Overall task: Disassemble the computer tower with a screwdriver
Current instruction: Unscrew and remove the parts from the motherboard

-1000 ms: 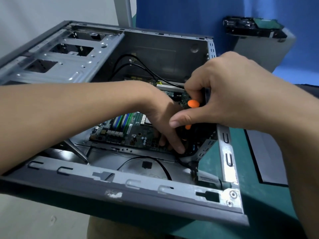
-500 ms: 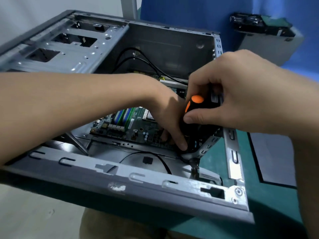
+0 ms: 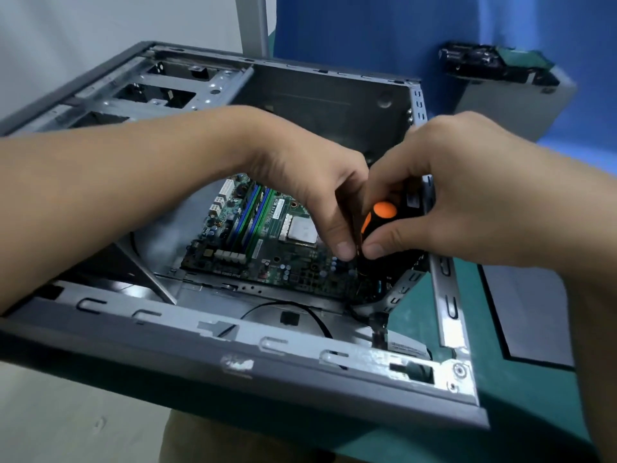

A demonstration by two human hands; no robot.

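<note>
The grey computer tower lies on its side with the side panel off. Inside it the green motherboard shows its memory slots and a bare silver processor. My right hand grips the black and orange handle of the screwdriver, which points down at the board's right corner. My left hand reaches in over the board. Its bent fingers close against the screwdriver's shaft just below the handle, beside my right thumb. The tip and the screw are hidden in shadow.
A black cable loops along the case floor near the front rim. At the back right a hard drive sits on a grey box. A grey panel lies on the green mat to the right of the case.
My left fingers have come up off the motherboard and now sit on the screwdriver shaft. My right hand has shifted its hold on the handle, and more of the board shows.
</note>
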